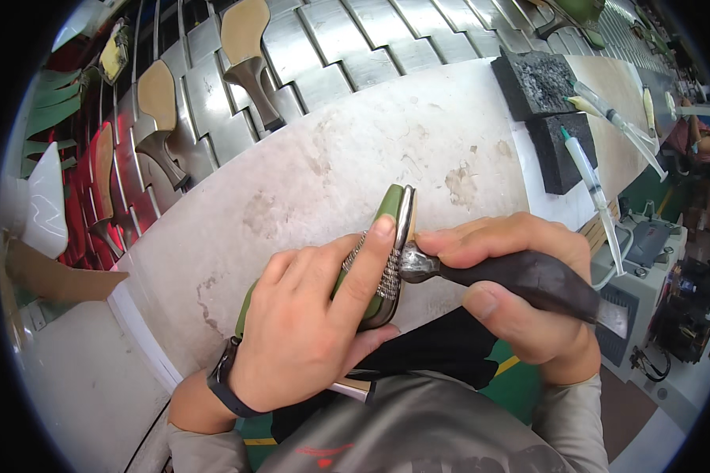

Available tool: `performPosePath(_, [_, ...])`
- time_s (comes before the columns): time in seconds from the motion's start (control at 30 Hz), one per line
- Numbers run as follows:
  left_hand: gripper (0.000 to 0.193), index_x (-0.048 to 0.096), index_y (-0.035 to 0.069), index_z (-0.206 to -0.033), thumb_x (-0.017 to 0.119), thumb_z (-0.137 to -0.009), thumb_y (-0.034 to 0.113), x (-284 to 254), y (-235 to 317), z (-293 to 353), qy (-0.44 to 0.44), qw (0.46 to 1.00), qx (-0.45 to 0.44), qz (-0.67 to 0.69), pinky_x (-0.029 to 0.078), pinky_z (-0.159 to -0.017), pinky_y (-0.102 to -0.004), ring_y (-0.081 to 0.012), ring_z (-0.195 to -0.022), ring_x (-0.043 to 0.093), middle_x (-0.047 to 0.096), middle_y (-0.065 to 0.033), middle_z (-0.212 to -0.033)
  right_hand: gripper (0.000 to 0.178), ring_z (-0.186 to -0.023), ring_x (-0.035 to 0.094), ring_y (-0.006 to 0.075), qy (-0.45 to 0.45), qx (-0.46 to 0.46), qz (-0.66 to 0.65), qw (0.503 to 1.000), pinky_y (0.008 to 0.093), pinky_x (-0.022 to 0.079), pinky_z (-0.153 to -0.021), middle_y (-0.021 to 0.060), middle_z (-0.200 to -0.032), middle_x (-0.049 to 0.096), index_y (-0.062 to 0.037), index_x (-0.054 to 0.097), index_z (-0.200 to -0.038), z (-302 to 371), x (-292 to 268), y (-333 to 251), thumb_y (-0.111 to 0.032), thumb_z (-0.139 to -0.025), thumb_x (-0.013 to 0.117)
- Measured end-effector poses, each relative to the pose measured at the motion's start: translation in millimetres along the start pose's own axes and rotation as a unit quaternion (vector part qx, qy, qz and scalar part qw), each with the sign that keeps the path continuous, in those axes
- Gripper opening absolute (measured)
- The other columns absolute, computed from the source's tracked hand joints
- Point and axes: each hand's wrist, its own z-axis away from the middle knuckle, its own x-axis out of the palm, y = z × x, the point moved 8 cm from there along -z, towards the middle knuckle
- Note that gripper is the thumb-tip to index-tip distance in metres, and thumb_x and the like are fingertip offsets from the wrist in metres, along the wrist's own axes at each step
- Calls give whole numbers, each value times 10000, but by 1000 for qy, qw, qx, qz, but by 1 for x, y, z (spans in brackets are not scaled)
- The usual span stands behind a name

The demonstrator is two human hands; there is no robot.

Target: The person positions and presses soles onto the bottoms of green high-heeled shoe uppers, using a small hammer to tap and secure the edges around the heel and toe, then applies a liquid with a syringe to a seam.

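Observation:
A green shoe (388, 203) with a silver edge and a sparkling beaded band stands on its side over the near edge of the worktable. My left hand (300, 315) is closed around it, index finger extended along its upper part and thumb underneath. My right hand (528, 260) grips a hand tool (521, 282) with a dark curved handle and a flat metal tip at its rear end. Its rounded metal head touches or nearly touches the shoe's right side, next to the beaded band. My left hand covers much of the shoe's body.
A pale, stained worktable (315, 173) lies before me. Behind it runs a slatted metal conveyor (339, 35) carrying several high-heeled shoes, soles up. At right are black foam blocks (560, 150) with syringes (588, 173), and a grey machine (647, 244). A brown sheet (67, 276) juts in at left.

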Motion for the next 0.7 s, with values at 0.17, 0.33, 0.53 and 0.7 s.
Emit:
performPosePath(0.17, [1144,376,-46,-1627,948,-687,267,-4,-2,1,-14,1000,-7,3,485,-873,-448,-353,-1041,656,644,-189,-1326,219,-1024,752,161,53,43,-43,997,308,591,-928,167,-1153,801,53,727,-1156,-25,-13,10,-54,-966,741])
performPosePath(0.33, [1148,379,-42,-1627,952,-675,247,-2,-3,4,-14,1000,-12,10,486,-881,-444,-348,-1055,653,644,-188,-1330,207,-983,752,170,85,94,-81,989,310,588,-894,169,-1082,811,81,742,-1103,-49,-26,23,-66,-969,687])
performPosePath(0.53, [1201,358,-22,-1645,968,-639,220,0,-3,8,-14,1000,-17,10,486,-886,-438,-348,-1073,651,643,-178,-1318,337,-1109,758,332,2,121,12,993,433,570,-1046,298,-1166,765,92,706,-1085,-7,5,-3,-176,-883,733])
performPosePath(0.7, [1220,342,-9,-1659,968,-636,210,0,-2,10,-2,1000,-16,4,485,-889,-436,-349,-1077,650,647,-171,-1302,314,-1040,778,355,-40,-53,122,990,432,608,-959,267,-1131,780,72,735,-1085,5,22,-23,-124,-846,793])
